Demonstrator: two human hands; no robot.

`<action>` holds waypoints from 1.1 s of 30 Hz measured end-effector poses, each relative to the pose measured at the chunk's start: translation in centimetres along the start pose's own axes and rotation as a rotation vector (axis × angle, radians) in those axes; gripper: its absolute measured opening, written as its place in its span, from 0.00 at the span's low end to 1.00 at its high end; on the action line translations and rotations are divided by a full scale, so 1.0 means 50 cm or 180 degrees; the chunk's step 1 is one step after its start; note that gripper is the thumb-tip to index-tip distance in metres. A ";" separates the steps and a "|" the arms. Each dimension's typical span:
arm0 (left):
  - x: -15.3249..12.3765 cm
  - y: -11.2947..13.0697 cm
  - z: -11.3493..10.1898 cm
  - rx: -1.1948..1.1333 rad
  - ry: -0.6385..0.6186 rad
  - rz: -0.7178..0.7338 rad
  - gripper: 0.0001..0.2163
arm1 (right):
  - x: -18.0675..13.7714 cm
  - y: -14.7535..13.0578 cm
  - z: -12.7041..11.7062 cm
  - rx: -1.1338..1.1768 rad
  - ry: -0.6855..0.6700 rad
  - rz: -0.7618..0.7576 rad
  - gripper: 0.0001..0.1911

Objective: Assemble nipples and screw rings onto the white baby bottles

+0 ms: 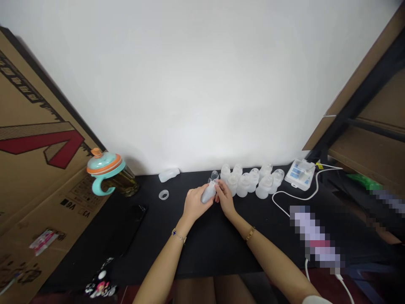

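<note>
My left hand (195, 203) is wrapped round a translucent white baby bottle (209, 192) held above the black table (205, 240). My right hand (225, 196) pinches the bottle's upper end, where a clear nipple (214, 175) sticks out. Just to the right of my hands stands a cluster of several similar white bottles (251, 180) with clear caps, near the wall.
A bottle (168, 174) lies on its side by the wall with a loose ring (163, 194) in front of it. At left are a teal-and-orange lidded cup (107, 171), a dark phone (131, 221) and a large cardboard box (38, 169). A white device (300, 174) with a cable sits at right, below wooden shelving (367, 126).
</note>
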State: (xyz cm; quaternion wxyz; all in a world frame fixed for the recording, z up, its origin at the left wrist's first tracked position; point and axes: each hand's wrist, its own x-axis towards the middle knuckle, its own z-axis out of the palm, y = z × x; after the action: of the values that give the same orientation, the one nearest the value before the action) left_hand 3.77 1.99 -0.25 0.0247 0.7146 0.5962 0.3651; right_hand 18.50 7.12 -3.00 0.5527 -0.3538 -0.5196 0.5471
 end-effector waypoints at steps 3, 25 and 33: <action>0.000 0.002 0.000 -0.0019 0.0020 -0.0027 0.23 | 0.001 0.000 -0.001 -0.0017 -0.0016 0.0010 0.25; -0.002 -0.003 0.000 -0.0433 -0.0073 -0.0241 0.22 | 0.005 -0.002 -0.005 0.0109 -0.0089 -0.0052 0.24; -0.003 -0.007 0.002 -0.0351 -0.0034 -0.0265 0.24 | 0.007 -0.002 -0.006 0.0075 -0.0107 -0.0018 0.23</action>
State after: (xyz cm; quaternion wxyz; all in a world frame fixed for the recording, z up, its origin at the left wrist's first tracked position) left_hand 3.51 1.99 -0.55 0.0822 0.6887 0.6042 0.3922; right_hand 18.74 7.50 -2.90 0.5496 -0.3365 -0.5234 0.5575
